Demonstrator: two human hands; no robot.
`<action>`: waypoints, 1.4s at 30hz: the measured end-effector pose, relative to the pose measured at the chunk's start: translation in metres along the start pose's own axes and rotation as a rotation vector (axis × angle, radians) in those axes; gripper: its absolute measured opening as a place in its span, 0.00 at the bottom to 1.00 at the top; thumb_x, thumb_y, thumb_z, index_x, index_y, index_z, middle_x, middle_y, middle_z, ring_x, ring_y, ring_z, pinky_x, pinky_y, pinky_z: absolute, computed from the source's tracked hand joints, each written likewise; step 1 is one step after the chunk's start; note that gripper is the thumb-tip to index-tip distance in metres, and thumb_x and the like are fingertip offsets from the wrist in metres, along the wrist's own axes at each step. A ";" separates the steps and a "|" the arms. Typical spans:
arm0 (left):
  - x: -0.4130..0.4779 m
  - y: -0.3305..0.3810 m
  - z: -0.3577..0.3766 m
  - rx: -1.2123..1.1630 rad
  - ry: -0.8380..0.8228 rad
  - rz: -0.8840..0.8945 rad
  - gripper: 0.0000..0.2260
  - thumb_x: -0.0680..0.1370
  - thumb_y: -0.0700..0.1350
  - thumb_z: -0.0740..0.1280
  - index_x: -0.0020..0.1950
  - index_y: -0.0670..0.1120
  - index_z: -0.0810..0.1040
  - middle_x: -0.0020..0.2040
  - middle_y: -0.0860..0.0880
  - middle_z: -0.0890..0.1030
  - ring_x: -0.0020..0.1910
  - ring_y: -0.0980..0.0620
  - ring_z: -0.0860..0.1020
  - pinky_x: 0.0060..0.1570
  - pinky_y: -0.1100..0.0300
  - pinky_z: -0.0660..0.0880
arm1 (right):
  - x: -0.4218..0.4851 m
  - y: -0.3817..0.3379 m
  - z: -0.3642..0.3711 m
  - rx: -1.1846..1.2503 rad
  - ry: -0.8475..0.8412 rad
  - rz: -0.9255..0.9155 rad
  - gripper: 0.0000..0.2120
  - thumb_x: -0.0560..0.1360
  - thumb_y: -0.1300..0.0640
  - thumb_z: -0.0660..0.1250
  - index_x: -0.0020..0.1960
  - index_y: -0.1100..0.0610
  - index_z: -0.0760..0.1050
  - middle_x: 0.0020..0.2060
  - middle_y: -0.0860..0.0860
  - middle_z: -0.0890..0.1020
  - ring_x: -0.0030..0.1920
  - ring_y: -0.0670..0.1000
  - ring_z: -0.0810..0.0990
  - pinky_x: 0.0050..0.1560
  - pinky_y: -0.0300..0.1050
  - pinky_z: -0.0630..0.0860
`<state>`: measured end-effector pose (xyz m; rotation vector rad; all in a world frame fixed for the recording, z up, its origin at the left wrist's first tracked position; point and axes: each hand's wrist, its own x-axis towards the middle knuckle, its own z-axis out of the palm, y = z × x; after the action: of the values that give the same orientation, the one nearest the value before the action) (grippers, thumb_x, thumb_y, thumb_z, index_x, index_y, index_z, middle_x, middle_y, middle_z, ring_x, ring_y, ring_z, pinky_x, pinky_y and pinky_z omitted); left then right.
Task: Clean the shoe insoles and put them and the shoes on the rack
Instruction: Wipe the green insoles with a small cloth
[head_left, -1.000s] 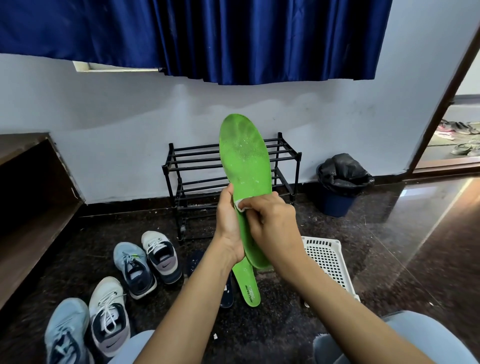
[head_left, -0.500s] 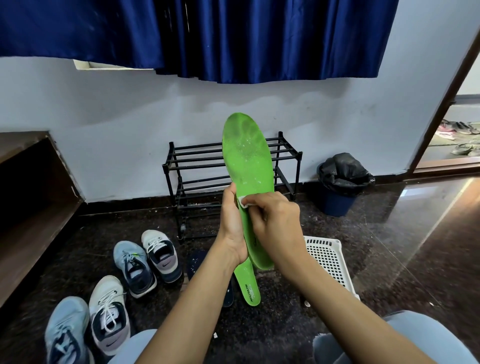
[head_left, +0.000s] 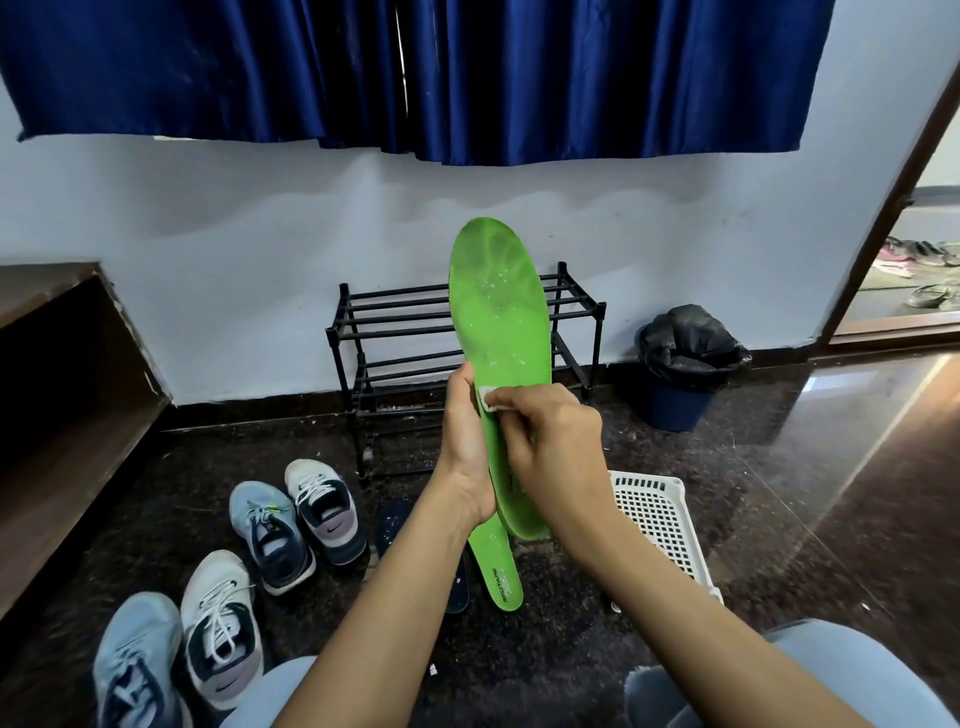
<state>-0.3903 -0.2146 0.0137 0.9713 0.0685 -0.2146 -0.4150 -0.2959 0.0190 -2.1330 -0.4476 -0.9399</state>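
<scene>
At the near edge were the person's knees (head_left: 810, 675) in pale blue jeans. Four shoes (head_left: 270, 535) stood in two pairs on the dark floor at near left, toes pointing away from the wall. A second insole (head_left: 496, 566), green, lay on the floor in the middle, with dark insoles (head_left: 457, 587) just left of it and a white basket (head_left: 660, 525) to the right. Above these, the left hand (head_left: 465, 447) gripped the left edge of a green insole (head_left: 498, 322) held upright, its top speckled with white flecks. The right hand (head_left: 550, 441) pinched a small white wipe (head_left: 488, 399) against the insole's face, fingers curled. Beyond stood the black rack (head_left: 395, 312) against the wall, its bars bare where visible, and a lined bin (head_left: 685, 364) to its right. A blue curtain (head_left: 467, 78) hung above.
</scene>
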 end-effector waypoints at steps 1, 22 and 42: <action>0.000 0.003 0.000 0.007 0.003 -0.006 0.31 0.80 0.62 0.49 0.56 0.39 0.81 0.52 0.39 0.83 0.48 0.46 0.82 0.48 0.57 0.78 | -0.004 -0.001 0.001 0.006 0.001 -0.002 0.11 0.66 0.67 0.65 0.45 0.59 0.83 0.39 0.53 0.84 0.41 0.55 0.82 0.47 0.38 0.71; -0.003 -0.003 0.002 -0.024 0.000 0.034 0.26 0.81 0.60 0.50 0.47 0.44 0.81 0.42 0.45 0.83 0.42 0.49 0.81 0.45 0.58 0.77 | 0.002 -0.001 0.000 -0.010 -0.025 -0.017 0.10 0.66 0.66 0.65 0.44 0.59 0.83 0.38 0.54 0.84 0.40 0.55 0.82 0.46 0.40 0.71; -0.001 0.001 0.000 -0.003 0.008 0.004 0.29 0.80 0.61 0.49 0.46 0.43 0.82 0.42 0.43 0.84 0.40 0.49 0.82 0.43 0.58 0.77 | -0.006 0.000 0.002 0.032 -0.006 0.004 0.11 0.67 0.66 0.65 0.46 0.59 0.83 0.39 0.54 0.85 0.41 0.55 0.82 0.48 0.40 0.72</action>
<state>-0.3909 -0.2142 0.0147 0.9692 0.0740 -0.2068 -0.4178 -0.2942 0.0137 -2.1078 -0.4585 -0.9191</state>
